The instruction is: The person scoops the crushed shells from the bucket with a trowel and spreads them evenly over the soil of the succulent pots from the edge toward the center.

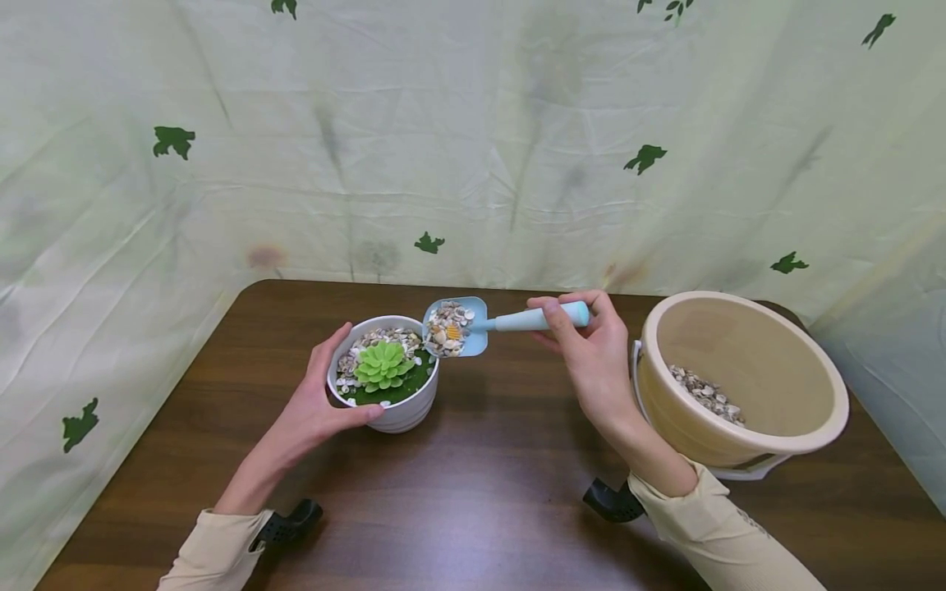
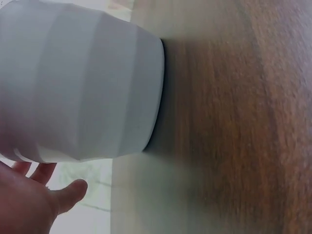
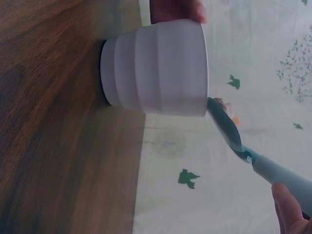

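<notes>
A white ribbed flower pot (image 1: pixel 405 415) stands on the table, with a green succulent (image 1: pixel 383 366) over green moss and shells along its back and left. My left hand (image 1: pixel 316 410) holds the pot from the left, thumb along the front rim. In my right hand (image 1: pixel 597 361) is the handle of a light blue scoop (image 1: pixel 528 320), gripped between thumb and fingers. Small shells (image 1: pixel 447 330) fill the scoop's blade, one of them orange. The right wrist view shows the blade's tip (image 3: pixel 214 107) at the pot's rim, tilted down toward it.
To the right stands a beige bucket (image 1: pixel 668 423) with a white handle; several shells (image 1: pixel 708 396) lie in its bottom. The brown wooden table (image 1: pixel 480 492) meets a pale curtain (image 1: pixel 480 164) with green leaf prints at its back and sides.
</notes>
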{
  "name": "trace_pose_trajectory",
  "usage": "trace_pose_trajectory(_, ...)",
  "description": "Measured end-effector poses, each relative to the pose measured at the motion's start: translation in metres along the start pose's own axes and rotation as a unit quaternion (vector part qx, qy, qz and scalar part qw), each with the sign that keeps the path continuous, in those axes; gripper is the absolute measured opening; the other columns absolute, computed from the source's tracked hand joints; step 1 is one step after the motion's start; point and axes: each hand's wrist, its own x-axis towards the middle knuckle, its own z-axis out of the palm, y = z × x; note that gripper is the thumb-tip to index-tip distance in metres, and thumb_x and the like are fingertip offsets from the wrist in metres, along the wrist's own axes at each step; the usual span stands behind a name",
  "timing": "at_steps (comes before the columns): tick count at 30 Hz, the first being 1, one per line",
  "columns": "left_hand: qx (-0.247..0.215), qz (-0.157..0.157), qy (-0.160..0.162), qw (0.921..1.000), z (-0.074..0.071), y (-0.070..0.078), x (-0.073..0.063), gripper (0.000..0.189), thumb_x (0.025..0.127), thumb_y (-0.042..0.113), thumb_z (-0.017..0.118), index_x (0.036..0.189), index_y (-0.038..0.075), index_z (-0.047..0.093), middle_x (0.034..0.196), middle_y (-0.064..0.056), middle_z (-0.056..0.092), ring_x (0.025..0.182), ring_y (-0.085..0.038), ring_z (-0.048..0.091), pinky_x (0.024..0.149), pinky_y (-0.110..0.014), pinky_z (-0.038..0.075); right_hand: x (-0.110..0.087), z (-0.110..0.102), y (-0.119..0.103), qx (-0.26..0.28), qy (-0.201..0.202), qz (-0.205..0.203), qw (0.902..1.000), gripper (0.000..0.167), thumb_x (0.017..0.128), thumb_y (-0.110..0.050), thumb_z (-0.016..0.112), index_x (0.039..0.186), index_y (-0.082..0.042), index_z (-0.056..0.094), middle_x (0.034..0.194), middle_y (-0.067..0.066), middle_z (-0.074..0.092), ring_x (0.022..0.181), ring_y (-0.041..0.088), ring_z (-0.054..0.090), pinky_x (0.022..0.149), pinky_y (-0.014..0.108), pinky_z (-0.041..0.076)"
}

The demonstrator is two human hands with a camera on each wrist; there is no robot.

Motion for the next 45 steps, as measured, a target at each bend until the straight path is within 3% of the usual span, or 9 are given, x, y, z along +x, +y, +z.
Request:
trace_pose_trajectory(2, -0.006, 0.000, -0.003, 1.0000, -0.0004, -0.0003, -0.0006, 0.109, 0.074, 0.017, 0.085, 0.158, 0.026, 0.016, 0.155, -0.009, 0.021, 0.137, -0.029, 0.025, 0.105, -0.055, 0.025, 0.0001, 0.0002, 0.0000, 0.001, -0.001, -0.001, 1.0000, 0.024, 0.095, -0.014, 0.067, 0.105, -0.002, 0.049, 0.107, 0.021, 0.069, 0.095, 0.029, 0.069, 0.083, 0.050, 0.052)
trace_pose_trajectory(5, -0.032, 0.000, -0.016, 0.9994, -0.0021, -0.0006, -0.0017, 0.105, 0.077, 0.014, 0.081, 0.158, 0.024, 0.015, 0.157, -0.009, 0.019, 0.138, -0.028, 0.024, 0.107, -0.037, 0.028, 0.0001, 0.0007, -0.0005, 0.001, 0.000, -0.001, 1.0000, 0.025, 0.094, -0.015, 0.068, 0.105, -0.002, 0.049, 0.107, 0.021, 0.069, 0.096, 0.030, 0.069, 0.083, 0.051, 0.052)
trace_pose_trajectory(10, -0.062, -0.001, -0.028, 0.9977, -0.0039, 0.0003, -0.0020, 0.103, 0.080, 0.010, 0.079, 0.158, 0.021, 0.013, 0.157, -0.011, 0.019, 0.136, -0.029, 0.027, 0.095, -0.012, 0.033, 0.0001, 0.0014, -0.0015, 0.000, 0.000, -0.002, 1.0000, 0.025, 0.094, -0.014, 0.068, 0.106, -0.002, 0.049, 0.108, 0.020, 0.069, 0.096, 0.029, 0.069, 0.083, 0.047, 0.053)
trace_pose_trajectory(16, -0.036, -0.006, -0.015, 0.9992, -0.0026, 0.0001, -0.0002, 0.108, 0.077, 0.013, 0.083, 0.158, 0.025, 0.014, 0.157, -0.009, 0.020, 0.136, -0.027, 0.029, 0.098, -0.017, 0.030, 0.0006, 0.0021, -0.0016, -0.001, -0.002, -0.008, 1.0000, 0.025, 0.094, -0.013, 0.068, 0.107, -0.003, 0.049, 0.109, 0.021, 0.069, 0.095, 0.029, 0.069, 0.083, 0.046, 0.053)
trace_pose_trajectory(23, -0.016, -0.005, -0.011, 0.9998, -0.0013, -0.0019, 0.0006, 0.109, 0.075, 0.016, 0.084, 0.158, 0.029, 0.015, 0.157, -0.007, 0.019, 0.138, -0.028, 0.025, 0.106, -0.048, 0.026, 0.0005, 0.0037, -0.0020, -0.005, -0.002, -0.012, 0.9999, 0.024, 0.094, -0.013, 0.068, 0.105, -0.003, 0.050, 0.108, 0.023, 0.069, 0.094, 0.027, 0.069, 0.081, 0.043, 0.054)
trace_pose_trajectory(26, -0.025, -0.005, -0.017, 0.9995, -0.0022, -0.0029, 0.0010, 0.108, 0.076, 0.015, 0.084, 0.157, 0.031, 0.014, 0.158, -0.007, 0.018, 0.139, -0.027, 0.024, 0.107, -0.051, 0.023, 0.0004, 0.0037, -0.0022, -0.007, -0.002, -0.014, 0.9999, 0.024, 0.094, -0.012, 0.068, 0.106, -0.003, 0.050, 0.107, 0.021, 0.069, 0.094, 0.027, 0.069, 0.081, 0.041, 0.054)
trace_pose_trajectory(33, -0.042, -0.004, -0.030, 0.9986, -0.0040, -0.0018, -0.0008, 0.104, 0.078, 0.012, 0.080, 0.158, 0.030, 0.015, 0.158, -0.008, 0.018, 0.138, -0.027, 0.025, 0.100, -0.021, 0.027, -0.0010, 0.0015, -0.0007, -0.009, 0.001, -0.012, 0.9999, 0.024, 0.094, -0.012, 0.067, 0.106, -0.002, 0.050, 0.107, 0.021, 0.069, 0.095, 0.028, 0.069, 0.082, 0.045, 0.054)
trace_pose_trajectory(39, -0.053, -0.001, -0.022, 0.9983, -0.0027, -0.0019, -0.0006, 0.105, 0.078, 0.011, 0.081, 0.158, 0.025, 0.015, 0.157, -0.009, 0.020, 0.135, -0.028, 0.029, 0.095, -0.013, 0.030, -0.0033, -0.0006, -0.0008, -0.009, 0.002, -0.014, 0.9999, 0.026, 0.094, -0.013, 0.067, 0.107, 0.000, 0.049, 0.108, 0.021, 0.069, 0.095, 0.031, 0.069, 0.083, 0.047, 0.053)
trace_pose_trajectory(45, -0.052, 0.013, -0.006, 0.9985, -0.0013, -0.0029, 0.0003, 0.108, 0.075, 0.008, 0.083, 0.157, 0.029, 0.016, 0.156, -0.007, 0.024, 0.136, -0.026, 0.030, 0.099, -0.017, 0.028, -0.0051, -0.0016, -0.0015, -0.009, 0.004, -0.016, 0.9998, 0.027, 0.094, -0.012, 0.068, 0.107, 0.001, 0.049, 0.109, 0.023, 0.068, 0.095, 0.033, 0.069, 0.083, 0.045, 0.053)
